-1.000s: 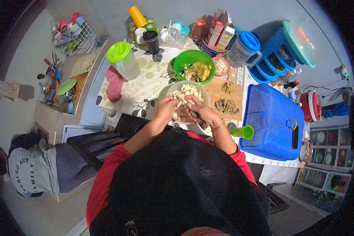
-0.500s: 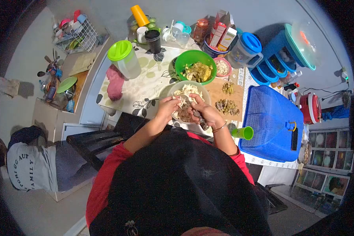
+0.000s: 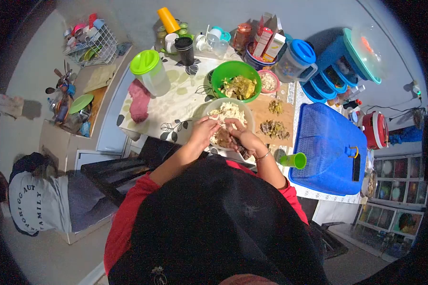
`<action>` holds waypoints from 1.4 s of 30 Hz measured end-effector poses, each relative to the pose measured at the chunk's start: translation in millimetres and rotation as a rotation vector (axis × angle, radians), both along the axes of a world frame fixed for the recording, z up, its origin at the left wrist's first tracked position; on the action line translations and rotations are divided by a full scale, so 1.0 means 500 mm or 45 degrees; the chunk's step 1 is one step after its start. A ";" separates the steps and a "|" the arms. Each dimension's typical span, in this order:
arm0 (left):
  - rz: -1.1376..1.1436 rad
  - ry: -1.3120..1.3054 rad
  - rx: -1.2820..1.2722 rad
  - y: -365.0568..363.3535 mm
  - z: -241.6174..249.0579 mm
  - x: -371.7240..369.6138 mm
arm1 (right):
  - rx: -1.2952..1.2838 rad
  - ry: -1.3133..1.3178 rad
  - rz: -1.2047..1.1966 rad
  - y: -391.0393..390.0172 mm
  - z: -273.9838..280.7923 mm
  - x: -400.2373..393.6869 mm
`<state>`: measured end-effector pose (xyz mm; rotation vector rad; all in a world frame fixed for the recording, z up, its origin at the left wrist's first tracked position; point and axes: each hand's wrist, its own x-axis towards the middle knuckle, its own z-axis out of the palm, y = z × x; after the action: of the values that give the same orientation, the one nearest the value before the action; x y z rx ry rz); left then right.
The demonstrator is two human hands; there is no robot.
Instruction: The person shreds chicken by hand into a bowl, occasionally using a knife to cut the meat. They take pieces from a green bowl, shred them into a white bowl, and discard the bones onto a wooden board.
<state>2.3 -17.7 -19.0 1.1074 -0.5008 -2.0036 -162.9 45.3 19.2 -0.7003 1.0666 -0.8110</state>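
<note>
Over a pale bowl of white shredded food, my two hands are close together. My left hand is closed, its fingertips pinched at the bowl's left side on something too small to make out. My right hand is curled around a dark brown piece of food at the bowl's lower right. Behind the bowl stands a green bowl with yellowish chunks of food. A brown board to the right bears two small heaps of scraps.
A green cup and a large blue mesh cover are on the right. A lidded pitcher and a pink cloth lie left. Another person is at the far left, beside a dark chair.
My hands have drawn slightly apart at the fingertips, and more of the white shreds shows between and behind them. The dark piece in my right hand has shifted slightly.
</note>
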 end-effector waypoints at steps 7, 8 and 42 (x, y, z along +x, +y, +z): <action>-0.098 -0.117 -0.126 0.004 0.003 0.008 | 0.043 -0.058 0.017 0.002 0.026 0.002; -0.108 -0.108 -0.129 0.002 -0.006 0.011 | 0.028 -0.061 0.036 0.002 0.020 0.002; -0.137 -0.186 -0.214 -0.019 -0.020 0.015 | -0.076 0.106 0.026 -0.052 0.002 -0.014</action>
<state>9.8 -27.1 -29.2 1.1474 -0.8050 -1.9399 -169.8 19.1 20.0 -0.8006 1.1121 -0.8045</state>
